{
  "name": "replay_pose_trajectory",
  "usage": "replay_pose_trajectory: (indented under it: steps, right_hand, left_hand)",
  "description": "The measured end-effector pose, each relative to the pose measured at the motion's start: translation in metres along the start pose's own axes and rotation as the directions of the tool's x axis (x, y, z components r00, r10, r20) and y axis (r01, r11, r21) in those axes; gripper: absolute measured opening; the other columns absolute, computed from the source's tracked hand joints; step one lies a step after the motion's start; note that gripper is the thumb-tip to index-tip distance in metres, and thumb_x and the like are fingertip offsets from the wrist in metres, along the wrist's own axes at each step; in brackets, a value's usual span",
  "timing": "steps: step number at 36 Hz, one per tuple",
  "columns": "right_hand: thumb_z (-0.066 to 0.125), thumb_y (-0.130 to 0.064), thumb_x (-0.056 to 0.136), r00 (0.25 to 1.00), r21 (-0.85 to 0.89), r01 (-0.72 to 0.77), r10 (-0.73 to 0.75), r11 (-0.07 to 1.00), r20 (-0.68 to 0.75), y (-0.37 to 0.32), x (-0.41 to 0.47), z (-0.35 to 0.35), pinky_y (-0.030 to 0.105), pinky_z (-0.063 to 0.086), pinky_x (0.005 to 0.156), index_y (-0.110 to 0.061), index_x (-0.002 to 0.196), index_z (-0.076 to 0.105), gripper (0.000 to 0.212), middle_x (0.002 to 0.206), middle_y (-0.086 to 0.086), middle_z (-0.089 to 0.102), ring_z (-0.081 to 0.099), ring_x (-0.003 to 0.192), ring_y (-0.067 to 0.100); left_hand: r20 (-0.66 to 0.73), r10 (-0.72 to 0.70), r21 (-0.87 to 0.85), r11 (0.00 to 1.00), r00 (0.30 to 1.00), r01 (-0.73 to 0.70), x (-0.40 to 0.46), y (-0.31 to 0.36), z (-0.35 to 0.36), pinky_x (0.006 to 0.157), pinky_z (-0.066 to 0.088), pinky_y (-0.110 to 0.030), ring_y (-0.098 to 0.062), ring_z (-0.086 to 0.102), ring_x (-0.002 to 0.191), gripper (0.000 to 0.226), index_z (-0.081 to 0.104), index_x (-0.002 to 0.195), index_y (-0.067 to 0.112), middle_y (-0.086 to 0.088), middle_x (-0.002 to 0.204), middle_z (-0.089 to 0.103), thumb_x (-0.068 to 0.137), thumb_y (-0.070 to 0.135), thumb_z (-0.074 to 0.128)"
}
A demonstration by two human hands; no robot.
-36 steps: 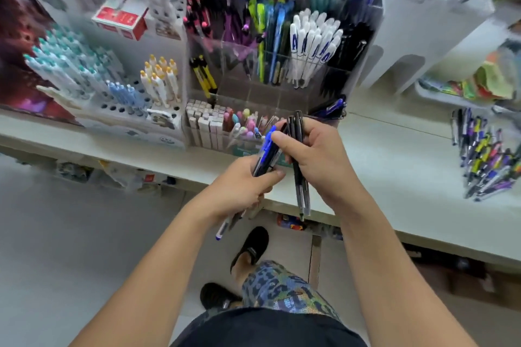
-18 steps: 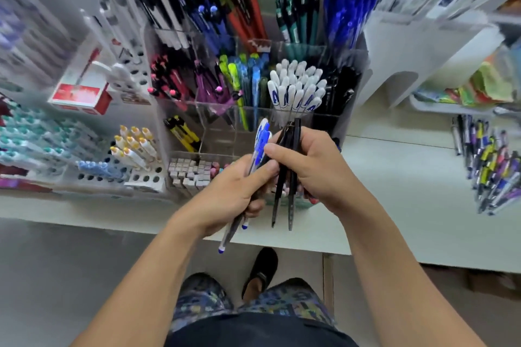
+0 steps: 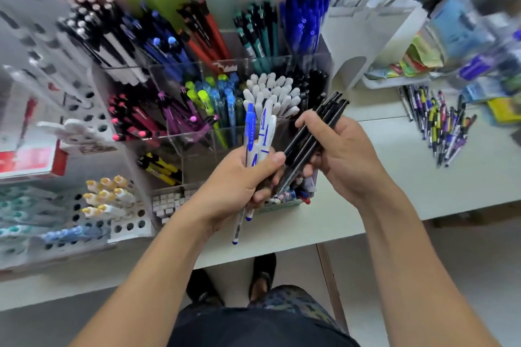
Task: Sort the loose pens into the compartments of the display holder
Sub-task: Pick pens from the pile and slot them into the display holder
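i see left hand (image 3: 239,177) at frame centre gripping blue and white pens (image 3: 260,132), tips down | right hand (image 3: 342,155) just right of it, fingers wrapped on black pens (image 3: 315,132) | clear display holder (image 3: 197,135) behind both hands, compartments full | loose pens (image 3: 439,124) piled on counter (image 3: 394,177), right edge

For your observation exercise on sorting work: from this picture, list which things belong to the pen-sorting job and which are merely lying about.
Part of the job:
- black pens gripped in the right hand
- blue and white pens gripped in the left hand
- clear display holder
- loose pens on the table

Lying about:
- red box
- white perforated rack
- packets, blurred
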State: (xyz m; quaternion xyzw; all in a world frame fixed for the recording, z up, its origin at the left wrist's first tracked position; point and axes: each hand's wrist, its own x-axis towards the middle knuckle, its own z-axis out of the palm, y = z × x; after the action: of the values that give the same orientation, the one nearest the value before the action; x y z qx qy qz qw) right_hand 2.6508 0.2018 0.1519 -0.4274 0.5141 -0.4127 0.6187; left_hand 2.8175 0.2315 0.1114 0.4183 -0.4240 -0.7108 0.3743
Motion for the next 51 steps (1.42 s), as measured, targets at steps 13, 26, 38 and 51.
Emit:
replay_pose_trajectory:
  steps: [13,26,38,51]
  right_hand:
    - [0.057,-0.021,0.104,0.657,-0.168,0.554,-0.552,0.816,-0.513,-0.053,0.015,-0.04,0.031,0.057,0.049,-0.016,0.087,0.055,0.017,0.074,-0.004,0.061,0.065,0.057,0.018]
    - [0.075,-0.028,0.09,0.757,-0.826,0.277,-0.641,0.49,-0.126,-0.018,0.062,-0.014,0.008,0.038,0.052,-0.039,0.054,0.04,0.052,0.042,-0.02,0.045,0.056,0.049,-0.009]
    - [0.065,-0.021,0.098,0.52,-0.87,0.407,-0.854,0.278,-0.029,0.016,0.063,-0.016,0.029,0.052,0.084,-0.018,0.144,0.045,0.051,0.114,0.01,0.061,0.06,0.095,0.013]
    - [0.073,-0.014,0.094,0.323,-0.777,0.548,-0.935,0.309,-0.144,0.015,0.08,-0.021,0.013,0.046,0.076,-0.019,0.129,0.043,0.047,0.087,0.015,0.061,0.054,0.067,0.018]
  left_hand:
    - [0.082,-0.086,-0.074,0.993,0.993,0.092,0.003,0.006,-0.008,0.039,0.019,-0.016,-0.008,0.023,0.037,0.033,0.053,0.085,0.014,-0.004,0.06,0.04,0.104,0.039,0.044]
    - [-0.067,-0.044,0.045,0.998,0.997,0.047,-0.006,-0.001,-0.018,0.048,0.026,-0.026,-0.01,0.034,0.042,0.024,0.066,0.107,0.013,-0.001,0.06,0.047,0.105,0.031,0.049]
    - [-0.08,-0.09,-0.056,0.995,0.993,0.086,-0.013,-0.016,-0.018,0.039,0.026,-0.019,-0.01,0.031,0.042,0.023,0.064,0.107,0.011,-0.001,0.061,0.048,0.106,0.028,0.048]
    - [-0.118,-0.084,-0.116,0.991,0.989,0.07,-0.013,-0.015,-0.02,0.039,0.027,-0.018,-0.008,0.031,0.042,0.022,0.065,0.106,0.011,-0.002,0.064,0.048,0.106,0.025,0.049]
